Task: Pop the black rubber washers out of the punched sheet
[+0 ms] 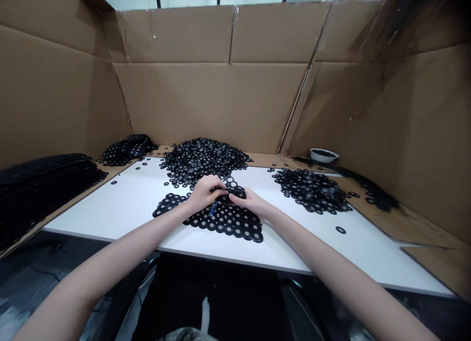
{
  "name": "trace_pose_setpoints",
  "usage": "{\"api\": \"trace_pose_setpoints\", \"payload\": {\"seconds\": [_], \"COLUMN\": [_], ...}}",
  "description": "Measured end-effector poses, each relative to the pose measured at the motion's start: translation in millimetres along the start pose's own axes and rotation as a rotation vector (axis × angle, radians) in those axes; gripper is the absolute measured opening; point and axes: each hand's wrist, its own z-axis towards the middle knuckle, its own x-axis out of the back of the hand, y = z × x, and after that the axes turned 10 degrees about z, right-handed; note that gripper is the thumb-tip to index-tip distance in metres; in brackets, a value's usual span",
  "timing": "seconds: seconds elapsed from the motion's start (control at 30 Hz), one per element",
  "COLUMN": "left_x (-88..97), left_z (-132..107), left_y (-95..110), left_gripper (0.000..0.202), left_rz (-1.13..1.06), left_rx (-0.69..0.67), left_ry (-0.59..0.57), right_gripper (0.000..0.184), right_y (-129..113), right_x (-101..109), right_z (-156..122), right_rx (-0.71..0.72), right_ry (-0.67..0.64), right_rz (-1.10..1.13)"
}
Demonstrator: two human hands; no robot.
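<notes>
A black sheet of joined rings (235,225) lies on the white table in front of me, its far part lifted and folded over. My left hand (206,191) pinches the raised part from the left, fingers closed. From the other side my right hand (252,201) is closed on the same raised part, thumb uppermost. The two hands are close together, and their fingertips partly hide what lies between them. Just below my left fingers shows a small blue object (213,208), whose kind I cannot make out, resting against the sheet.
A large heap of black rings (202,157) stands behind my hands, with a smaller heap (312,189) to the right. Stacked black sheets (47,184) line the left side, near a dark bundle (128,148). A white bowl (324,156) stands back right. Cardboard walls (213,95) enclose the white table (294,243).
</notes>
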Motion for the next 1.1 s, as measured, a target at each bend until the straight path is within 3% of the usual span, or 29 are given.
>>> {"api": "trace_pose_setpoints", "payload": {"seconds": [0.27,0.57,0.8,1.1], "left_x": [0.9,1.2,1.5,1.3], "left_z": [-0.7,-1.0,-1.7,-2.0], "left_y": [3.2,9.5,13.0,14.4], "left_gripper": [0.034,0.028,0.020,0.019], "left_rz": [-0.026,0.067,0.073,0.092], "left_rx": [-0.058,-0.089,-0.097,-0.094], "left_ry": [-0.049,-0.070,-0.047,-0.078], "right_gripper": [0.053,0.051,0.031,0.028], "right_y": [-2.9,-1.1,0.2,2.5], "right_x": [-1.8,0.6,0.6,1.7], "right_z": [-1.4,0.1,2.5,3.9], "right_rx": [0.088,0.146,0.146,0.164], "right_ry": [-0.027,-0.078,-0.122,-0.143], "right_rz": [-0.062,-0.166,-0.229,-0.224]}}
